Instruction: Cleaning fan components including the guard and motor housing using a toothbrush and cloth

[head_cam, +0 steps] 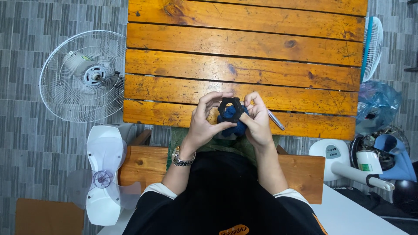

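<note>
A small black ring-shaped plastic nut (230,104) with notched edges is held up between both my hands over the near edge of the wooden slat table (244,43). My left hand (204,119), with a metal wristwatch, pinches the ring's left side. On the ring's right side sits my right hand (257,119), which also grips a dark blue cloth (230,118) bunched below the ring.
A pen-like silver tool (276,119) lies on the table by my right hand. A white fan grille (82,76) and a clear fan blade on a white fan body (103,174) lie on the floor to the left. Fan bases and parts (370,161) sit at right.
</note>
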